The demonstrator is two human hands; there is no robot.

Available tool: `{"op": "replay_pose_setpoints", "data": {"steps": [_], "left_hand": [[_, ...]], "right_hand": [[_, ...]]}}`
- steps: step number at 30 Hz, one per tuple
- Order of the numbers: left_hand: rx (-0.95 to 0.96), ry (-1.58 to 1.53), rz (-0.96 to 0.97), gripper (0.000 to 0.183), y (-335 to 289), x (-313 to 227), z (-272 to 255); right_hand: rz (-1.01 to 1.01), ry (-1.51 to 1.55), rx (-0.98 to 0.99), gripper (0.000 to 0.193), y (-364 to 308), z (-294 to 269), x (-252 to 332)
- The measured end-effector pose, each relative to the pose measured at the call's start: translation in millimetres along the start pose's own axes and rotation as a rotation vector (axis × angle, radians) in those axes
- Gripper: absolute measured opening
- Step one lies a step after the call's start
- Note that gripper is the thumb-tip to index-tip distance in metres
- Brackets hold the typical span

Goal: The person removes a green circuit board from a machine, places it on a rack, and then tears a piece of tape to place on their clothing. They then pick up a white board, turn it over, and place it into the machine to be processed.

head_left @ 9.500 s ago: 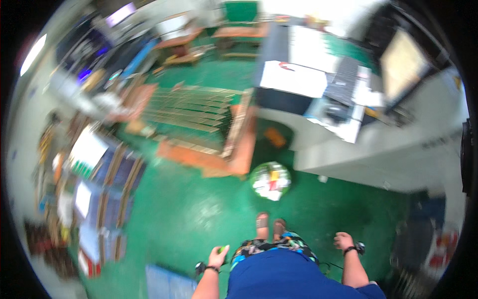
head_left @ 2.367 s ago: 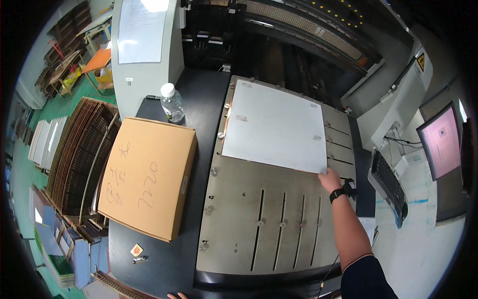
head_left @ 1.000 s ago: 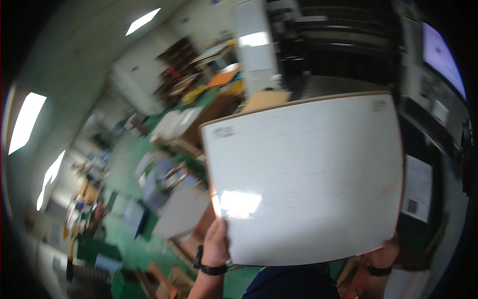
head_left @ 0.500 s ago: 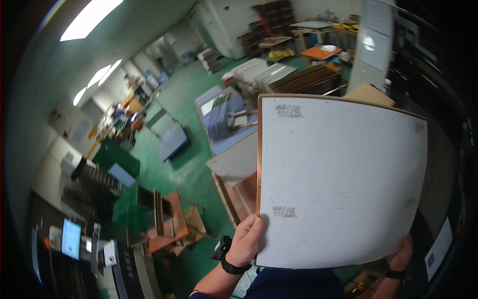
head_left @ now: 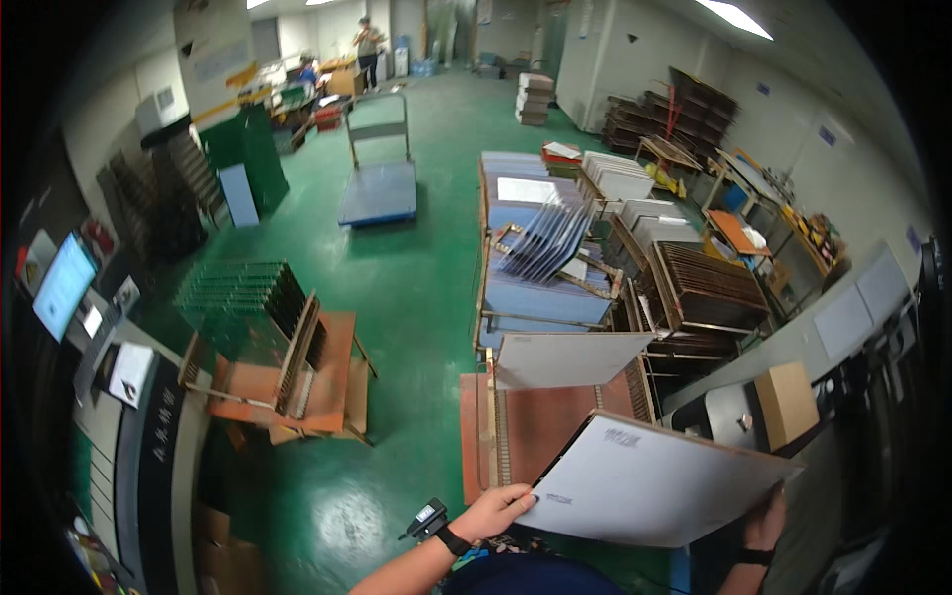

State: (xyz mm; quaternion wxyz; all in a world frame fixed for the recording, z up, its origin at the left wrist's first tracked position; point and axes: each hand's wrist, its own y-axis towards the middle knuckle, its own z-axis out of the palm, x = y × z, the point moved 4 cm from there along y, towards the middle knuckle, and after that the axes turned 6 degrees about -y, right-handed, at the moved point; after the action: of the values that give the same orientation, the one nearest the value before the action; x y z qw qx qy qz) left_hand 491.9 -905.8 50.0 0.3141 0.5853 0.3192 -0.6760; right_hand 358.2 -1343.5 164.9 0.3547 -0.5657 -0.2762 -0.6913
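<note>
Right, both hands on one part. Left hand [head_left: 488, 513] has its fingers pinched shut on the near-left corner of a white, flat rectangular panel [head_left: 650, 483] with small dark printed marks; thumb on top. Right hand [head_left: 765, 521] grips the opposite edge; most of its fingers are behind the panel, so can't tell how tight. The panel is up off any support, in front of the torso, face tilted up. Long axis runs roughly left-right between the hands, skewed, its far-left corner pointing ahead.

Key relation: the reddish-brown rack [head_left: 540, 428] with toothed side rails is straight ahead of the left fingers, and that hand is clearly the nearer. Right hand is well off to the rack's right. The panel covers the rack's near-right part from this view; touching or just above, can't tell. A pale grey rectangular panel [head_left: 570, 361] stands upright toward the rack's far end, spanning rail to rail.

Right side, just past the panel: tan cardboard box [head_left: 789, 402]. Left, well apart: a second rack with upright green translucent panels [head_left: 236, 309]. Beyond the rack ahead: stacked blue flat panels [head_left: 535, 310]. Farther: blue flatbed trolley [head_left: 380, 193] on green floor [head_left: 436, 129]. Far back, a person [head_left: 368, 48] standing.
</note>
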Motion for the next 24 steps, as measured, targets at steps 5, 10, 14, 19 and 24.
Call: {"op": "replay_pose_setpoints", "data": {"steps": [5,10,14,19,24], "left_hand": [[-0.249,-0.236,0.015,0.034,30.9,-12.1,-29.2],[-0.422,-0.596,0.295,0.046,127.2,12.2,-102.8],[-0.491,-0.789,0.254,0.05,183.4,-20.0,-162.1],[-0.446,-0.729,0.084,0.057,189.3,-38.2,-170.0],[-0.504,-0.739,0.133,0.047,188.4,-26.2,-176.5]], "right_hand": [[-0.323,-0.165,0.038,0.038,12.0,56.6,28.7],[-0.432,-0.317,-0.018,0.017,25.3,162.4,21.4],[-0.298,-0.283,0.121,0.018,44.5,185.1,-32.1],[-0.294,-0.168,0.037,0.022,66.1,195.1,-66.2],[-0.162,-0.246,0.011,0.017,96.7,163.1,-81.9]]}}
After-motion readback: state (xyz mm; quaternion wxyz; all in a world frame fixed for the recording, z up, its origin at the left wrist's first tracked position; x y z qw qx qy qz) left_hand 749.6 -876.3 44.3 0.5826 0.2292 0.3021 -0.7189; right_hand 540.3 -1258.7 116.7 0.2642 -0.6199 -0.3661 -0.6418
